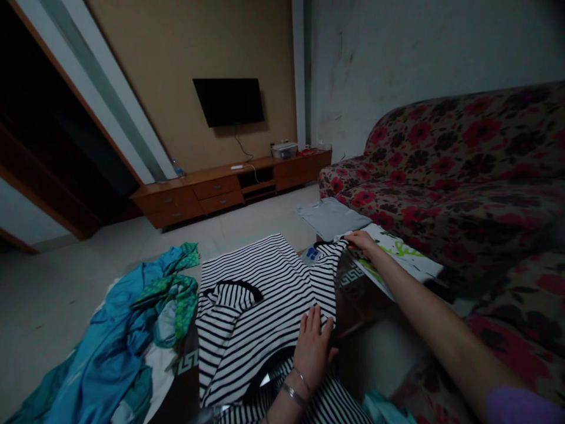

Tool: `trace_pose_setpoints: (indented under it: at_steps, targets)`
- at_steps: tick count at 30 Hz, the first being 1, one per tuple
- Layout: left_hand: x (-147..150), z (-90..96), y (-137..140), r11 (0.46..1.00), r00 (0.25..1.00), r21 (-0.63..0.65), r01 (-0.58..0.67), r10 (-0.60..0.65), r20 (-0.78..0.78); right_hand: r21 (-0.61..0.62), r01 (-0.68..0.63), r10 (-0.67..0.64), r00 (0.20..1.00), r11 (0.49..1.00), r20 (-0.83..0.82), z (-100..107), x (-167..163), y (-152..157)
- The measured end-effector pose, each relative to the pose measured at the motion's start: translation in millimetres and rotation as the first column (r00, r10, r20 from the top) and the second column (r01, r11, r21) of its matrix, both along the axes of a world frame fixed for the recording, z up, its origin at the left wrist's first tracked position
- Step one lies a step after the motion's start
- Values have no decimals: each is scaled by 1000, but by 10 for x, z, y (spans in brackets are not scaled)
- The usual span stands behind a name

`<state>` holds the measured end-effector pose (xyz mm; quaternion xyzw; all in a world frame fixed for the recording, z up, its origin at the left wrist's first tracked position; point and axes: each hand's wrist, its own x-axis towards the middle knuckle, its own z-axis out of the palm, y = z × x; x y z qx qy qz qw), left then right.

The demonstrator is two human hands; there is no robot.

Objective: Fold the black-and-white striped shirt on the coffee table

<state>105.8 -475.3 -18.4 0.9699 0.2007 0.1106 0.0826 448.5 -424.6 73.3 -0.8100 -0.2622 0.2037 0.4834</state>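
A black-and-white striped T-shirt [269, 271] lies spread over a dark low table, its near part hanging toward me. Its left sleeve [236, 294] is folded inward over the body. My left hand [312, 344], with bracelets at the wrist, rests flat on the shirt near the dark neckline, fingers stretched out. Farther off on the right, my right hand [358, 240] pinches the black-trimmed edge of the other sleeve [333, 253]. A small blue patterned patch [311, 254] shows beside that sleeve.
Blue and green clothes [119, 330] are heaped on the left. A grey folded garment [333, 215] and a white-and-green one [404, 253] lie to the right, beside the floral sofa [441, 147]. A wooden TV cabinet [216, 194] stands along the far wall.
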Motion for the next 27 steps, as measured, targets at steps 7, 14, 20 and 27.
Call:
trace_pose_setpoints:
  at_steps: [7, 14, 20, 27]
  targets:
    - [-33, 98, 4, 997, 997, -20, 70, -71, -36, -41, -79, 87, 967, 996, 241, 321, -443, 456]
    - [-52, 91, -1, 994, 992, 2, 109, -109, -67, -144, -522, 505, 663, 841, 553, 451, -1644, 1079]
    - [-55, 48, 5, 993, 990, 21, 114, -111, -88, -293, -865, 796, 180, 408, 578, 243, -2268, 1130]
    - [-50, 99, 9, 991, 984, 32, 131, -127, -123, -326, -687, 730, 440, 649, 523, 151, -1457, 990]
